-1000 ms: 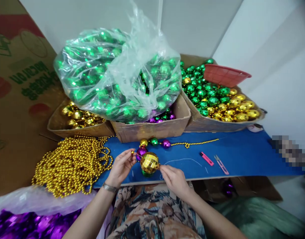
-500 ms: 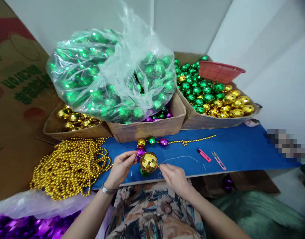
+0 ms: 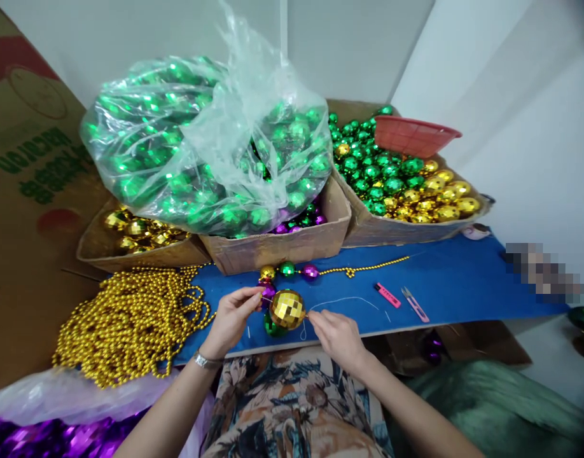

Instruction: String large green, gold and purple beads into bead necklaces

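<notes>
A large mirrored gold ball (image 3: pixel 287 308) hangs between my two hands above the bench's front edge. My left hand (image 3: pixel 232 321) is closed in a pinch on the thin white string (image 3: pixel 267 297) at the ball's left side. Close to its right end, my right hand (image 3: pixel 337 337) is also closed, its fingertips pinching the string there. Behind the ball lie a purple ball (image 3: pixel 267 291) and a partly hidden green ball (image 3: pixel 273 325). Farther back, a small gold ball (image 3: pixel 268 273), a green one (image 3: pixel 287 269) and a purple one (image 3: pixel 310 272) join a gold bead chain (image 3: pixel 382 265).
A pink cutter (image 3: pixel 387 296) and thread snips (image 3: pixel 415 305) lie right on the blue bench (image 3: pixel 464 280). Gold bead strands (image 3: pixel 125 324) heap at left. Behind stand cardboard boxes (image 3: pixel 282 248) of balls, a bulging clear bag (image 3: pixel 201 146) and a red basket (image 3: pixel 416 135).
The view has shifted slightly. The gold ball sits a little farther right of my left fingertips, and more of the green ball behind shows. Both hands keep their pinch.
</notes>
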`<act>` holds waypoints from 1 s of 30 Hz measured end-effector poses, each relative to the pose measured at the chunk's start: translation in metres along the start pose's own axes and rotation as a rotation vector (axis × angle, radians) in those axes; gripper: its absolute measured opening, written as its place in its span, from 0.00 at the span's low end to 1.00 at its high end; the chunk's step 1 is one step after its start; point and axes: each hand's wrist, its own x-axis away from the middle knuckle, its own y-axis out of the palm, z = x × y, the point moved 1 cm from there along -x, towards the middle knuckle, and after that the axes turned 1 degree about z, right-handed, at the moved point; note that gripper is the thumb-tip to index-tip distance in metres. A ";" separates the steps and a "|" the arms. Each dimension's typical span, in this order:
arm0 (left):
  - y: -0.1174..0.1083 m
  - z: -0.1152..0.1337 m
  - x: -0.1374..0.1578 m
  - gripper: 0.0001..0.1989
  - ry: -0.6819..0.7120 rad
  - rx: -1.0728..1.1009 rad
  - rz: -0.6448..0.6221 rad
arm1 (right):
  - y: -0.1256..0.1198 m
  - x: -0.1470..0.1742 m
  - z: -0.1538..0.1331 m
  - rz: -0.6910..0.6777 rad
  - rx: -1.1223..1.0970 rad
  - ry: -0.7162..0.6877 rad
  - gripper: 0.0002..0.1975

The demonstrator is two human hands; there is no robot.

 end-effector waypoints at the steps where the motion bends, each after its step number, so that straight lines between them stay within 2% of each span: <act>1: 0.001 0.001 0.000 0.12 0.012 -0.045 -0.010 | -0.001 0.000 0.001 0.009 0.020 -0.009 0.13; 6: 0.017 0.004 -0.005 0.13 0.025 -0.148 -0.049 | 0.000 -0.004 0.014 -0.012 -0.024 0.023 0.13; 11: 0.044 -0.016 -0.015 0.13 0.117 -0.249 -0.087 | 0.022 0.000 0.037 -0.096 -0.233 0.211 0.13; 15: 0.057 -0.027 -0.019 0.11 0.210 -0.368 -0.092 | 0.036 0.013 0.053 -0.144 -0.192 0.299 0.13; 17: 0.060 -0.021 -0.019 0.09 0.274 -0.436 -0.098 | 0.032 0.017 0.057 -0.136 -0.159 0.343 0.14; 19: 0.065 -0.006 -0.018 0.08 0.401 -0.546 -0.116 | 0.022 0.014 0.057 -0.079 -0.153 0.365 0.16; 21: 0.073 0.014 -0.016 0.07 0.534 -0.627 -0.155 | 0.010 0.004 0.052 0.006 -0.191 0.329 0.17; 23: 0.082 0.034 -0.014 0.06 0.606 -0.620 -0.192 | 0.001 -0.008 0.043 0.071 -0.246 0.247 0.18; 27: 0.096 0.059 -0.012 0.06 0.601 -0.494 -0.181 | -0.006 -0.022 0.034 0.118 -0.347 0.128 0.15; 30: 0.095 0.052 -0.010 0.10 0.496 -0.324 -0.128 | -0.013 -0.022 0.038 0.149 -0.483 0.168 0.15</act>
